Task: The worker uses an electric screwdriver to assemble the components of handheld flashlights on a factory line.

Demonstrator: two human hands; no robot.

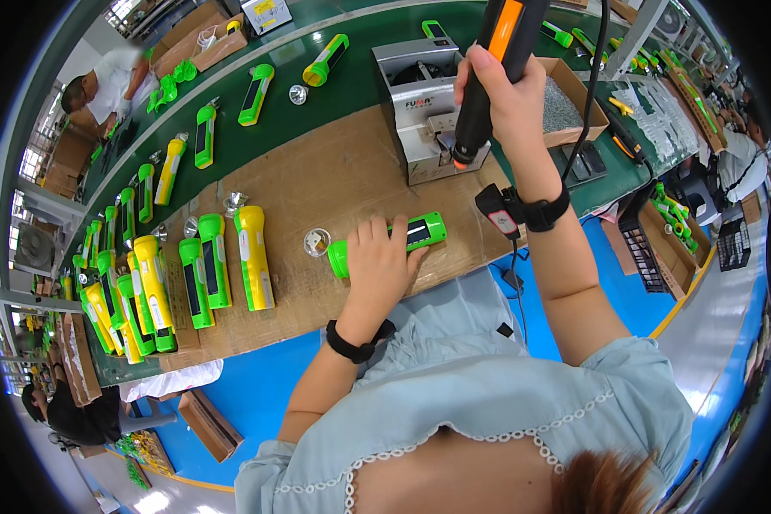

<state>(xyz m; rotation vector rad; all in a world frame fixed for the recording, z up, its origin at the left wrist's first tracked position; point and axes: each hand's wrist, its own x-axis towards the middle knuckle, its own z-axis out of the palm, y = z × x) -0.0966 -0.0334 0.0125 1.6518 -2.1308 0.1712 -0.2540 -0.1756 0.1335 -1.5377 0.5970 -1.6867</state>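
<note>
My left hand [377,265] lies over a green flashlight [434,230], its fingers curled round the body and pressing it down on the cardboard sheet [317,171]. A clear round reflector [317,242] sits by the flashlight's left end. In my right hand [512,98] is a black and orange electric screwdriver [478,120], gripped and held tilted, tip down. The tip is close to the front of a grey metal screw feeder [420,141]; whether it touches cannot be told. Black bands circle both my wrists.
Several yellow and green flashlights [254,257] with loose heads stand at the left. More lie along the green bench [300,120]. A carton of small grey parts [565,107] is behind my right hand. A black cable [593,86] hangs beside it. Another person [111,86] sits at far left.
</note>
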